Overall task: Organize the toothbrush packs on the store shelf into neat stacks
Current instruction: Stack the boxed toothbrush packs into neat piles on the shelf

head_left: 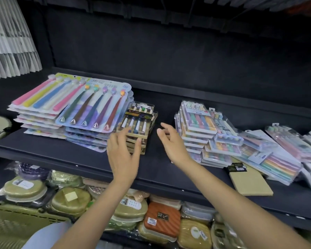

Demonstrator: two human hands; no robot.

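Your left hand [123,155] is reaching in over the shelf [75,159], fingers spread and nearly straight, gripping nothing; the fingertips are touching the near edge of the gold stack [139,126], index on the top pack, thumb against its front right corner. Your right hand [171,142] is hovering just right of that stack, fingers loosely curled and apart, holding nothing, with bare shelf under it. Between your two hands the gold stack is sitting fairly square, clear cases piled up with a dark label across the top one. Just left of your left fingers the blue stack [93,106] is lying fanned, lower cards poking out toward you, and overlapping the pink stack [38,97] beyond it, which is also stepping out at its front. Just right of your right fingers the pastel stack [196,123] is leaning, with a second pile [221,146] slumping against its right side. Farther right from those fingers loose packs [269,155] are lying slanted across one another, and a tan card [250,182] is lying flat at the shelf's front, partly under them. Below your wrists, the lower shelf is showing wrapped boxes [70,200], green, and one orange box [162,220]
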